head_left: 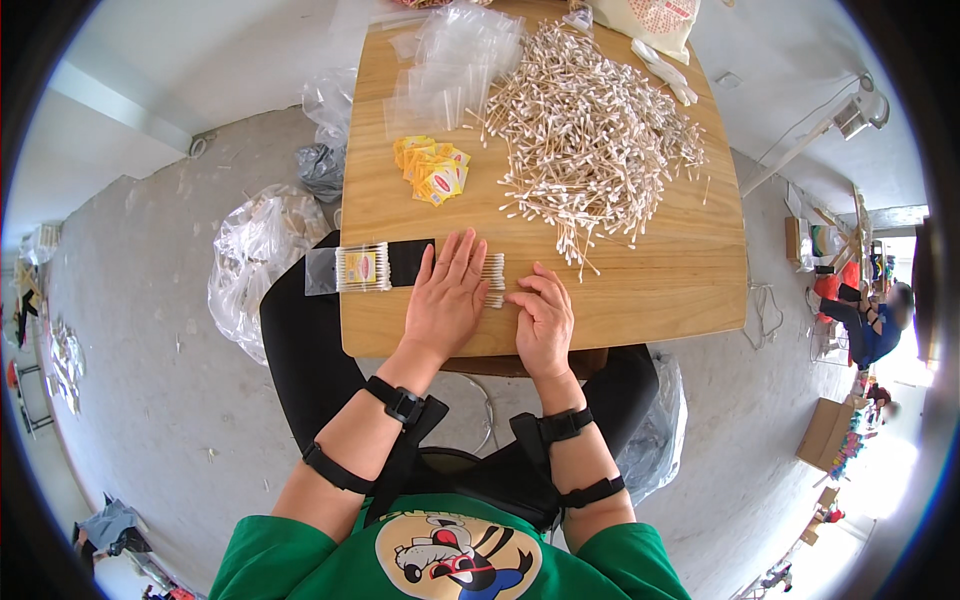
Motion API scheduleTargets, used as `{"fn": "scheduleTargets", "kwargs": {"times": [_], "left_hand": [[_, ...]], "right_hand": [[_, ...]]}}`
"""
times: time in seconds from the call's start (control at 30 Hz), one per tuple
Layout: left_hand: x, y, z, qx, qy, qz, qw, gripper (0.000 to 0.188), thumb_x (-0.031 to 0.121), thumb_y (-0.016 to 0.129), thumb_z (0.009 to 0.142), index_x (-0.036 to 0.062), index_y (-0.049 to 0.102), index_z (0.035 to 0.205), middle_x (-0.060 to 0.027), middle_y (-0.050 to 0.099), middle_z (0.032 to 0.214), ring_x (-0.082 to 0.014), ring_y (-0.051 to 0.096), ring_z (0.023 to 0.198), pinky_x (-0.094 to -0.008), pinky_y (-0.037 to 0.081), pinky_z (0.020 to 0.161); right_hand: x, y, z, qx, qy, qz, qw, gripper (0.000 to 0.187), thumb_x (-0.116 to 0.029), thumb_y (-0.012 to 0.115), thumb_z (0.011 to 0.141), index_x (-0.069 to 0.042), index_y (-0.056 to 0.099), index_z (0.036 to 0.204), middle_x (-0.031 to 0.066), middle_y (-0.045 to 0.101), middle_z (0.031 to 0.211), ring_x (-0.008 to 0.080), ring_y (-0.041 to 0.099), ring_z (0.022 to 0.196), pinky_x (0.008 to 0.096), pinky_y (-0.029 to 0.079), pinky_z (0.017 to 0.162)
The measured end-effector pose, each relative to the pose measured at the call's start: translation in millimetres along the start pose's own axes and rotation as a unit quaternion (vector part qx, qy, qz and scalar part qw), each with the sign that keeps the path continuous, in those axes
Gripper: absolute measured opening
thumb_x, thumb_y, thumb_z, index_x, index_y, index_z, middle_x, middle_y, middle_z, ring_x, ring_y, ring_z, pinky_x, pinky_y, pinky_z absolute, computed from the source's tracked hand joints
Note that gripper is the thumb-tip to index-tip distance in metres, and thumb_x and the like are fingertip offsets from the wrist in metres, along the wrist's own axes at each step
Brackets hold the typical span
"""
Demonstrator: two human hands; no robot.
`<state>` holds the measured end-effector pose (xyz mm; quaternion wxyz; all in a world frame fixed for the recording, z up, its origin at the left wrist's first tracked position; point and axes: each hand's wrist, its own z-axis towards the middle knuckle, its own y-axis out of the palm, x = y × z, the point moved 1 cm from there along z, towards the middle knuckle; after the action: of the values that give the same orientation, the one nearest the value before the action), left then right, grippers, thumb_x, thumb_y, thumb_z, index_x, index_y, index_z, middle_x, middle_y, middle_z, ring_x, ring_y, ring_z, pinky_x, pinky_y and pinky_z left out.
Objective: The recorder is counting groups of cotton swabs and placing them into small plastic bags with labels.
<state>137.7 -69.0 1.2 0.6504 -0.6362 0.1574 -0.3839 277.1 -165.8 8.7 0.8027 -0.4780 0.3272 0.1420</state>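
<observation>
My left hand lies flat, fingers stretched out, over a row of cotton swabs near the table's front edge. White tips of the row stick out to the right of it. Close by those tips, my right hand rests with loosely bent fingers, and I see nothing held in it. A flat black strip reaches left from under my left hand. At its left end is a clear bag with a row of swabs and a yellow card inside. What lies under my left palm is hidden.
A big heap of loose cotton swabs covers the table's far right. Yellow cards lie in a pile left of it, with clear plastic bags behind. Plastic sacks stand on the floor at left. A person sits far right.
</observation>
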Motion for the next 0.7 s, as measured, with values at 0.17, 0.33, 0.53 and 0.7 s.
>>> {"fn": "scheduleTargets", "kwargs": {"times": [0.17,0.33,0.53,0.7], "left_hand": [[-0.4,0.5,0.5,0.002,0.002,-0.003,1.0,0.055,0.031,0.049,0.102,0.0085,0.042,0.151,-0.0091,0.036,0.16,-0.0245,0.03,0.15,-0.046,0.023,0.122],[-0.8,1.2,-0.1,0.0,0.0,-0.002,1.0,0.055,0.031,0.049,0.101,0.0085,0.042,0.151,-0.0095,0.035,0.16,-0.0247,0.029,0.15,-0.046,0.022,0.122],[-0.4,0.5,0.5,0.002,0.0,-0.005,1.0,0.055,0.031,0.05,0.101,0.0082,0.042,0.151,-0.0096,0.036,0.159,-0.0251,0.031,0.149,-0.046,0.023,0.122],[-0.8,1.3,-0.1,0.006,0.004,0.003,1.0,0.055,0.031,0.05,0.101,0.0081,0.042,0.151,-0.0098,0.037,0.159,-0.0252,0.031,0.149,-0.0461,0.023,0.122]], "right_hand": [[-3.4,0.4,2.8,0.005,0.013,-0.009,1.0,0.03,0.008,0.058,0.072,-0.007,0.074,0.093,0.009,0.066,0.107,0.0337,0.059,0.121,0.0444,0.046,0.102],[-5.8,1.3,4.1,-0.006,0.011,-0.028,1.0,0.03,0.006,0.059,0.073,-0.008,0.074,0.095,0.0087,0.065,0.109,0.0326,0.058,0.122,0.0439,0.045,0.104],[-5.2,3.1,5.0,-0.001,0.018,-0.029,0.999,0.031,0.004,0.06,0.075,-0.009,0.074,0.1,0.009,0.064,0.113,0.0319,0.058,0.123,0.0438,0.044,0.103],[-6.9,3.9,4.9,-0.003,0.019,-0.045,0.999,0.031,0.003,0.061,0.076,-0.01,0.074,0.101,0.009,0.064,0.115,0.0312,0.057,0.123,0.0435,0.043,0.104]]}}
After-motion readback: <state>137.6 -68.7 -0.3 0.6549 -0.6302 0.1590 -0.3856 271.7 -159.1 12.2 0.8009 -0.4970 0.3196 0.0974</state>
